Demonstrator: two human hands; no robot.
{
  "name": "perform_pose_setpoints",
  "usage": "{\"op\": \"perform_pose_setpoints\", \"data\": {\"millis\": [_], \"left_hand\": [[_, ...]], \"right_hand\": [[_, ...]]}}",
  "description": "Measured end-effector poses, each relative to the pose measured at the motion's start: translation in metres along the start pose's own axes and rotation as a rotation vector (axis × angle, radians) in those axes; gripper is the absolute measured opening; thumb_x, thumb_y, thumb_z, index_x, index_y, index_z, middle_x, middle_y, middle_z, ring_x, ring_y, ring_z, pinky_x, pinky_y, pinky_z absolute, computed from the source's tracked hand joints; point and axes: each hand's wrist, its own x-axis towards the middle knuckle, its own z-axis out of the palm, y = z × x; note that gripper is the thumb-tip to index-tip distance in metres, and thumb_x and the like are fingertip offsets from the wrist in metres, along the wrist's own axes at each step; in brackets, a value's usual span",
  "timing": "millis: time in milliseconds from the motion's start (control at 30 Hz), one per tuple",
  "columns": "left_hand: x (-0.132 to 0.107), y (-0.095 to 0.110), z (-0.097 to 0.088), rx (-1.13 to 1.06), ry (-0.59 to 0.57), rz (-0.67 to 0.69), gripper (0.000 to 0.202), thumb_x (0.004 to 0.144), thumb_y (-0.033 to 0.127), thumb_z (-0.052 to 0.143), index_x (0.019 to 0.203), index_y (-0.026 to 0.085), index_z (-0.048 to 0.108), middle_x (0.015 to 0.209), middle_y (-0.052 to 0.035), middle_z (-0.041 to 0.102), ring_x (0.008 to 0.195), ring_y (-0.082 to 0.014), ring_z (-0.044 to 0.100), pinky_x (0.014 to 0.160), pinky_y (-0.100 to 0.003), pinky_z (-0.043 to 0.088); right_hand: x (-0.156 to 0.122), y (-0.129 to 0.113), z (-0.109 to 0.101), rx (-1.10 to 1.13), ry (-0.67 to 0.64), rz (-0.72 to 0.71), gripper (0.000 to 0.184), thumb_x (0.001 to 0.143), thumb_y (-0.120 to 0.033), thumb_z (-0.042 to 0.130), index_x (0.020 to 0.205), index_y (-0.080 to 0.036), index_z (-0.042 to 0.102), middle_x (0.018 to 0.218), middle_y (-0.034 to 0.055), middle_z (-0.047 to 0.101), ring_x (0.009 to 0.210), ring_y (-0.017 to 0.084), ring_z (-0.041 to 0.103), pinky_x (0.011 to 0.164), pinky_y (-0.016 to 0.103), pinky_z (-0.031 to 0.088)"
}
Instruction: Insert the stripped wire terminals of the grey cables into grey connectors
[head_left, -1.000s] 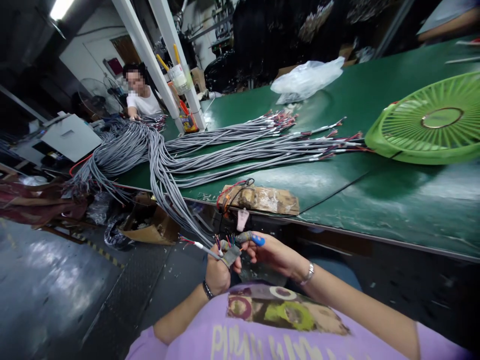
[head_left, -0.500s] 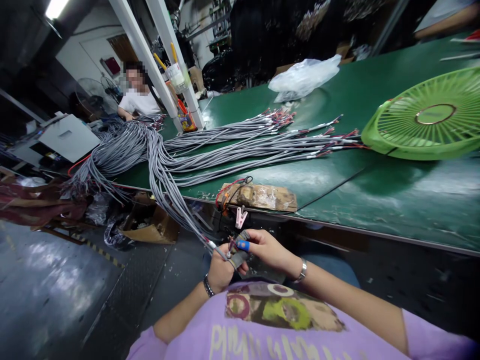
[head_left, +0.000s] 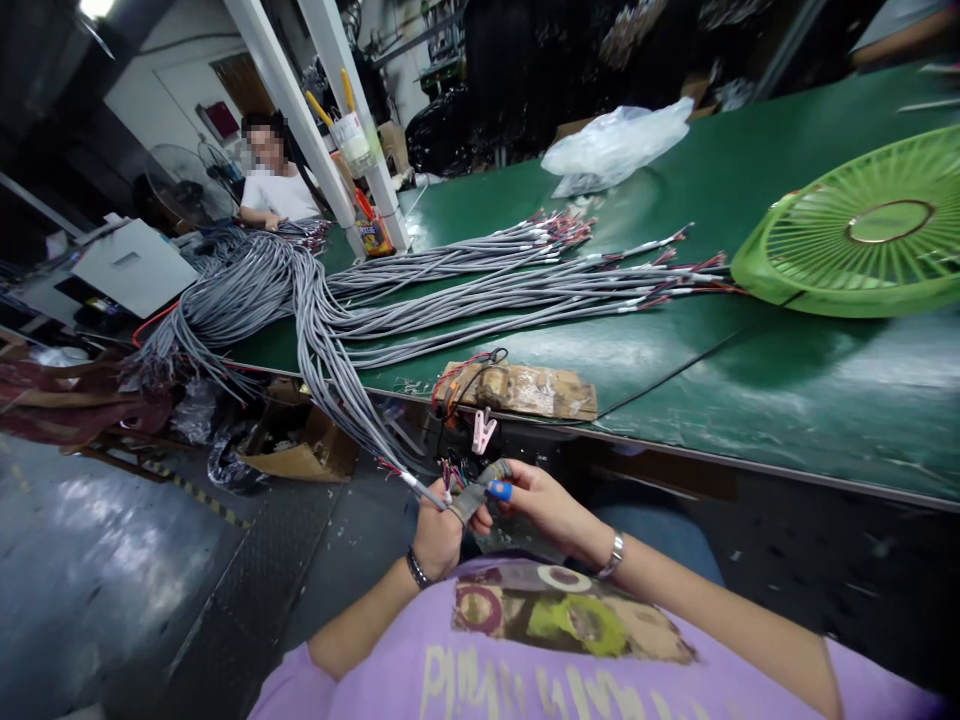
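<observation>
My left hand (head_left: 437, 538) is closed around the end of a grey cable (head_left: 420, 488) in front of the bench edge. Thin coloured wires (head_left: 454, 476) fan upward from that grip. My right hand (head_left: 553, 512) meets it from the right, thumb and forefinger bent together in a pinch. A blue wrap (head_left: 499, 490) covers its thumb. Grey wrapping (head_left: 472, 496) shows where the fingertips meet; whether it is all finger covering or partly a loose strip I cannot tell. Whatever the right fingertips pinch is hidden.
Bundles of grey cables (head_left: 450, 310) lie along the green bench (head_left: 750, 400), some drooping over its edge. A wooden block (head_left: 540, 390) with a pink clip (head_left: 484, 430) sits at the front. Nearby are a green fan (head_left: 862, 225), a plastic bag (head_left: 615, 148) and a seated person (head_left: 277, 190).
The coloured wires by my left hand now stand fanned out more visibly. My right fingertips have shifted slightly off them. Red wire ends beside the held cable have come into sight.
</observation>
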Motion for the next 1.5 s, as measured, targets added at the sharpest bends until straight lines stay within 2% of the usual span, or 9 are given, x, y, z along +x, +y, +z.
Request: {"op": "perform_pose_setpoints", "data": {"millis": [200, 333, 500, 567, 767, 900, 1133, 1367, 1500], "left_hand": [[-0.004, 0.004, -0.003, 0.064, -0.197, -0.067, 0.035, 0.067, 0.045, 0.071, 0.071, 0.013, 0.058, 0.050, -0.0020, 0.062, 0.041, -0.0110, 0.054, 0.044, -0.022, 0.045], [-0.004, 0.006, -0.003, -0.034, -0.103, -0.069, 0.036, 0.066, 0.047, 0.071, 0.069, 0.013, 0.058, 0.046, -0.0009, 0.060, 0.037, -0.0104, 0.051, 0.040, -0.022, 0.044], [-0.003, 0.005, -0.002, -0.080, -0.006, -0.044, 0.039, 0.064, 0.049, 0.071, 0.063, 0.013, 0.056, 0.047, -0.0013, 0.060, 0.036, -0.0100, 0.051, 0.038, -0.020, 0.040], [-0.003, 0.003, -0.001, -0.064, 0.014, -0.042, 0.039, 0.064, 0.050, 0.071, 0.065, 0.014, 0.056, 0.047, -0.0009, 0.060, 0.036, -0.0102, 0.052, 0.039, -0.021, 0.041], [-0.002, -0.002, -0.001, -0.025, -0.040, -0.017, 0.036, 0.067, 0.047, 0.070, 0.069, 0.014, 0.056, 0.048, -0.0006, 0.061, 0.038, -0.0106, 0.052, 0.040, -0.021, 0.042], [-0.003, 0.000, -0.003, -0.042, -0.100, -0.067, 0.036, 0.066, 0.046, 0.070, 0.069, 0.013, 0.057, 0.047, -0.0011, 0.060, 0.038, -0.0105, 0.051, 0.041, -0.022, 0.043], [-0.002, 0.007, -0.004, -0.102, -0.106, -0.103, 0.037, 0.063, 0.046, 0.073, 0.066, 0.013, 0.057, 0.044, -0.0005, 0.058, 0.036, -0.0102, 0.050, 0.039, -0.022, 0.043], [-0.002, 0.009, -0.002, -0.119, -0.118, -0.087, 0.036, 0.063, 0.046, 0.072, 0.063, 0.012, 0.060, 0.045, -0.0024, 0.059, 0.036, -0.0105, 0.051, 0.039, -0.021, 0.042], [-0.001, 0.010, -0.004, -0.144, -0.176, -0.099, 0.034, 0.065, 0.044, 0.070, 0.063, 0.012, 0.060, 0.045, -0.0030, 0.060, 0.035, -0.0103, 0.050, 0.038, -0.021, 0.041]], "right_hand": [[0.002, -0.010, 0.011, -0.047, -0.111, 0.013, 0.031, 0.073, -0.045, 0.065, 0.070, -0.018, 0.051, 0.046, -0.0020, 0.058, 0.043, 0.013, 0.053, 0.049, 0.026, 0.036], [0.009, -0.008, 0.001, -0.095, -0.018, -0.006, 0.027, 0.068, -0.038, 0.071, 0.072, -0.014, 0.062, 0.056, -0.0009, 0.061, 0.049, 0.008, 0.049, 0.051, 0.023, 0.036], [0.012, -0.003, -0.010, 0.108, 0.218, 0.035, 0.022, 0.063, -0.026, 0.074, 0.081, -0.016, 0.066, 0.082, 0.0036, 0.066, 0.059, 0.008, 0.052, 0.053, 0.022, 0.042], [0.009, -0.003, -0.010, 0.099, 0.182, 0.078, 0.021, 0.065, -0.029, 0.073, 0.080, -0.016, 0.066, 0.082, 0.0043, 0.065, 0.059, 0.009, 0.052, 0.053, 0.022, 0.044], [0.006, -0.007, 0.002, -0.093, 0.030, 0.061, 0.027, 0.070, -0.040, 0.070, 0.073, -0.016, 0.057, 0.053, -0.0028, 0.058, 0.048, 0.009, 0.048, 0.048, 0.022, 0.035], [0.007, -0.010, 0.004, -0.095, -0.077, 0.041, 0.028, 0.073, -0.042, 0.066, 0.074, -0.016, 0.056, 0.053, -0.0009, 0.060, 0.049, 0.011, 0.053, 0.051, 0.024, 0.034], [0.010, -0.009, -0.003, -0.051, -0.024, 0.023, 0.031, 0.066, -0.041, 0.073, 0.078, -0.014, 0.063, 0.064, -0.0009, 0.060, 0.054, 0.008, 0.046, 0.054, 0.023, 0.034], [0.012, -0.003, -0.004, -0.018, -0.005, 0.006, 0.028, 0.065, -0.039, 0.074, 0.071, -0.015, 0.062, 0.059, -0.0022, 0.057, 0.052, 0.008, 0.042, 0.052, 0.023, 0.032], [0.014, 0.001, -0.001, 0.026, -0.015, 0.015, 0.030, 0.063, -0.040, 0.075, 0.069, -0.014, 0.061, 0.057, -0.0028, 0.055, 0.051, 0.007, 0.042, 0.052, 0.023, 0.031]]}}
